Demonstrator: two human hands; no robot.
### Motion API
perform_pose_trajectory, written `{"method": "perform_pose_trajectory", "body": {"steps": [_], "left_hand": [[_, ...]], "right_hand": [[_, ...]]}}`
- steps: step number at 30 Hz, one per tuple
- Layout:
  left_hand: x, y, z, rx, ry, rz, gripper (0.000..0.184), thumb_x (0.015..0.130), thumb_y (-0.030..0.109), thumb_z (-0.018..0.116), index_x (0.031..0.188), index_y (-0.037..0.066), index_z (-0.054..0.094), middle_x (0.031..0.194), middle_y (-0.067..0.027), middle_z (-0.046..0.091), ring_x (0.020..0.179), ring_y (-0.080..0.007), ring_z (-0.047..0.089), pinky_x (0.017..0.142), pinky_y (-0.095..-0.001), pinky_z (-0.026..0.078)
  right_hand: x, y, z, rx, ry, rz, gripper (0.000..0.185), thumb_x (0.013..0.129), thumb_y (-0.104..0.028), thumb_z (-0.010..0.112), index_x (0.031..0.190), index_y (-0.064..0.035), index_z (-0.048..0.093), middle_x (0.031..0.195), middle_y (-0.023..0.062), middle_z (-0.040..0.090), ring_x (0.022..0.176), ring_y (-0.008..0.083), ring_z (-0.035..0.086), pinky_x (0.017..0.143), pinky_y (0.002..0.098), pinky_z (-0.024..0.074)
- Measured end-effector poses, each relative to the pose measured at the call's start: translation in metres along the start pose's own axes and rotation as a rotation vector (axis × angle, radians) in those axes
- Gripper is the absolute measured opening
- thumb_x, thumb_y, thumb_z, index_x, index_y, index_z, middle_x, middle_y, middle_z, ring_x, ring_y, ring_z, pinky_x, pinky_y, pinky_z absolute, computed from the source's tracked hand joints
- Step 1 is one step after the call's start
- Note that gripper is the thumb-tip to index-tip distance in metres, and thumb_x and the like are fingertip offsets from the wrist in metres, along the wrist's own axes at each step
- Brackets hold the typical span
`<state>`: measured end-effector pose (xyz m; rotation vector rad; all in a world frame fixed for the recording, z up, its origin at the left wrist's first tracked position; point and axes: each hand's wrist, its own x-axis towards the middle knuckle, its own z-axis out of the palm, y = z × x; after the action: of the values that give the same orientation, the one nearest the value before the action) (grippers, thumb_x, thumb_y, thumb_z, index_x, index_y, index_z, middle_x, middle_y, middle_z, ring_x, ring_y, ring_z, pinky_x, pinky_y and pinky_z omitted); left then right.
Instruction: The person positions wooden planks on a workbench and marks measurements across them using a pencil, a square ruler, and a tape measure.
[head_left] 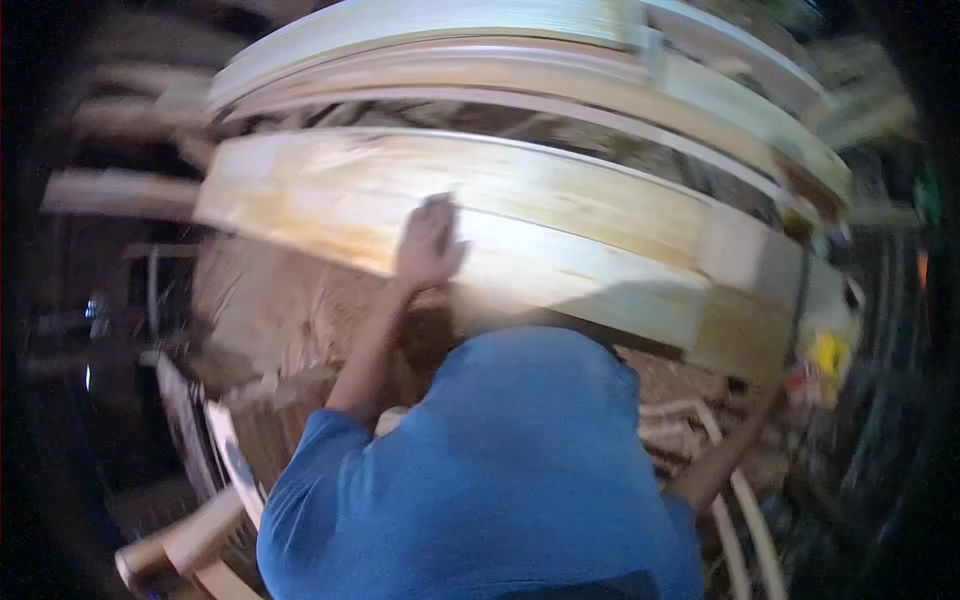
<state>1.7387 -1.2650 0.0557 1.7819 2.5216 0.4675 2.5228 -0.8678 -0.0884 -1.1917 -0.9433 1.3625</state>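
Your left hand [430,250] lies on the pale wooden panel [580,225] stretched before you, its grip unclenched, left of centre by the near edge. Your right hand [772,390], blurred, is at its near right corner; I cannot tell that grip's state.

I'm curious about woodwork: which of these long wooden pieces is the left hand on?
The broad pale panel directly in front of the blue shirt. The left hand rests on its face; no hand touches the long pieces beyond it.
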Motion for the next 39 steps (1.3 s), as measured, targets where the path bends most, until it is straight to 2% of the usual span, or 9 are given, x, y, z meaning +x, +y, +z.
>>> {"method": "perform_pose_trajectory", "body": {"steps": [3,4,6,8,10,23,31,34,39], "left_hand": [[0.012,0.040,0.025,0.016,-0.001,-0.002,0.070,0.088,0.034,0.061,0.142,-0.003,0.039,0.151,-0.0257,0.034,0.142,-0.0431,0.028,0.116,-0.0524,0.020],[0.015,0.052,0.036,-0.015,0.018,0.037,0.071,0.088,0.036,0.061,0.143,-0.003,0.038,0.152,-0.0244,0.033,0.143,-0.0425,0.026,0.115,-0.0554,0.019],[0.022,0.094,0.041,0.050,-0.012,0.011,0.073,0.089,0.042,0.059,0.145,0.000,0.037,0.155,-0.0209,0.030,0.145,-0.0390,0.022,0.115,-0.0573,0.017],[0.026,0.113,0.049,0.046,-0.004,0.024,0.072,0.089,0.042,0.058,0.145,0.002,0.037,0.155,-0.0188,0.031,0.146,-0.0357,0.023,0.116,-0.0558,0.017],[0.026,0.136,0.056,0.052,0.014,-0.005,0.071,0.089,0.041,0.058,0.145,0.002,0.038,0.155,-0.0177,0.032,0.146,-0.0350,0.025,0.116,-0.0549,0.017],[0.031,0.146,0.063,0.091,0.149,0.089,0.062,0.089,0.033,0.061,0.133,-0.007,0.046,0.144,-0.0274,0.043,0.136,-0.0437,0.037,0.111,-0.0549,0.027],[0.029,0.143,0.065,0.104,0.149,0.098,0.059,0.090,0.033,0.061,0.131,-0.008,0.049,0.142,-0.0286,0.045,0.134,-0.0443,0.039,0.110,-0.0541,0.030],[0.029,0.145,0.064,0.087,0.155,0.113,0.058,0.090,0.031,0.061,0.131,-0.008,0.049,0.142,-0.0282,0.044,0.135,-0.0441,0.038,0.110,-0.0539,0.029],[0.031,0.150,0.060,0.080,0.157,0.099,0.058,0.088,0.029,0.062,0.131,-0.007,0.048,0.143,-0.0275,0.043,0.136,-0.0430,0.037,0.110,-0.0535,0.028]], "right_hand": [[0.018,-0.034,-0.077,0.775,-0.101,0.137,0.039,0.098,-0.032,0.046,0.126,-0.0089,0.058,0.110,0.0092,0.067,0.081,0.0190,0.065,0.077,0.0352,0.0549],[0.010,-0.058,-0.049,0.236,0.257,-0.151,0.032,0.096,-0.026,0.052,0.120,-0.0066,0.061,0.109,0.0091,0.068,0.088,0.0195,0.064,0.077,0.0358,0.0537],[0.019,-0.062,-0.059,0.220,0.457,-0.399,0.031,0.088,-0.017,0.062,0.116,-0.0046,0.061,0.107,0.0132,0.068,0.097,0.0257,0.064,0.081,0.0413,0.0520],[-0.005,-0.088,-0.042,-0.024,0.612,-0.275,0.039,0.083,-0.019,0.068,0.117,-0.0039,0.060,0.106,0.0168,0.067,0.100,0.0315,0.064,0.083,0.0440,0.0514],[-0.028,-0.122,0.010,-1.296,0.915,-0.212,0.046,0.080,-0.022,0.071,0.120,-0.0037,0.058,0.105,0.0190,0.067,0.102,0.0364,0.064,0.086,0.0462,0.0507],[-0.001,-0.142,-0.005,-1.546,0.755,0.255,0.049,0.072,-0.030,0.077,0.114,-0.0076,0.063,0.104,0.0210,0.068,0.100,0.0382,0.066,0.085,0.0481,0.0540],[0.021,-0.142,-0.055,-1.534,0.609,0.233,0.046,0.075,-0.017,0.072,0.118,-0.0070,0.058,0.102,0.0236,0.066,0.099,0.0396,0.065,0.085,0.0482,0.0526],[0.043,-0.100,-0.096,-1.162,0.698,-0.311,0.045,0.070,-0.015,0.079,0.109,-0.0065,0.058,0.099,0.0177,0.067,0.095,0.0351,0.065,0.076,0.0443,0.0521],[0.034,-0.120,-0.065,-1.278,0.552,-0.150,0.039,0.075,-0.014,0.071,0.110,-0.0090,0.058,0.096,0.0202,0.064,0.091,0.0415,0.064,0.078,0.0495,0.0518]]}}
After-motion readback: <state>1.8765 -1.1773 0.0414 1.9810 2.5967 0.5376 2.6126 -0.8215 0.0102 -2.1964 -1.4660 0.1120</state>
